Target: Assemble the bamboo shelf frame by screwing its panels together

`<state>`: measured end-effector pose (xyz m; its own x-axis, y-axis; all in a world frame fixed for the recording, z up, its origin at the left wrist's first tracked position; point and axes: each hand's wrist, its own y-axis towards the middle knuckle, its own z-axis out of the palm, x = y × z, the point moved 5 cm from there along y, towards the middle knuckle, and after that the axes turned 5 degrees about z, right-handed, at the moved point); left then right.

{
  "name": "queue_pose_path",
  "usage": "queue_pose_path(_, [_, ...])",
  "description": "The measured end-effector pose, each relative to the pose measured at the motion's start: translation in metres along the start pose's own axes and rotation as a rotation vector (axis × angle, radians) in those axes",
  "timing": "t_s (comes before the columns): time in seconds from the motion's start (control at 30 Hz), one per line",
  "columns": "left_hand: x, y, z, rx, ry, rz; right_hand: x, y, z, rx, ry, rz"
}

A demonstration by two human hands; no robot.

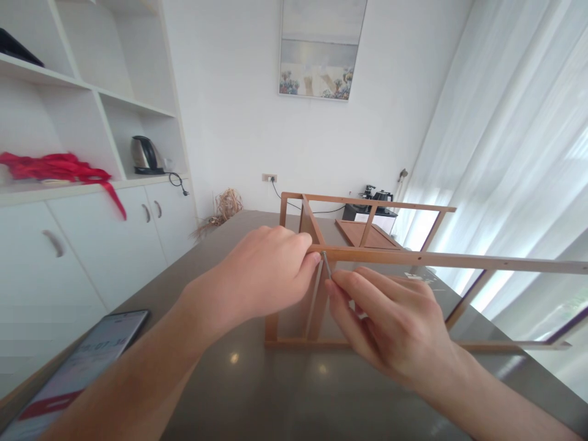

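Note:
A wooden shelf frame (376,256) lies on its side on the grey table, its rails running off to the right. My left hand (261,269) is closed around the near end of its upper rail, thumb pressed close to a fastener hole. In the fingertips of my right hand (390,318) is a thin metal hex key (326,264), whose far tip meets the rail just beside my left thumb. The rest of the key is hidden inside my right hand.
A phone (87,361) lies at the table's left edge. Behind the frame is a brown wooden panel (367,235), with small loose pieces (420,277) on the table nearer to me. White cabinets (105,239) stand left; a white curtain (500,135) hangs right.

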<state>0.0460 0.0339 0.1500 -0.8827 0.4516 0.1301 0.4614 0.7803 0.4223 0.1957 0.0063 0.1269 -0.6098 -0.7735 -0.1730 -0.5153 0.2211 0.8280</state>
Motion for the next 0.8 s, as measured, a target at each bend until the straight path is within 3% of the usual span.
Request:
queue_pose_path(0.43, [0.001,-0.001,0.001,-0.004,-0.006,0.000,0.007,0.001,-0.010,-0.047,0.003,-0.015])
queue_pose_path(0.67, [0.000,0.001,0.000,-0.018,-0.033,0.011,0.003,-0.003,-0.018,-0.179,0.058,-0.034])
queue_pose_path(0.8, [0.001,0.000,-0.001,-0.034,-0.032,0.021,0.000,-0.003,-0.018,-0.171,0.053,0.029])
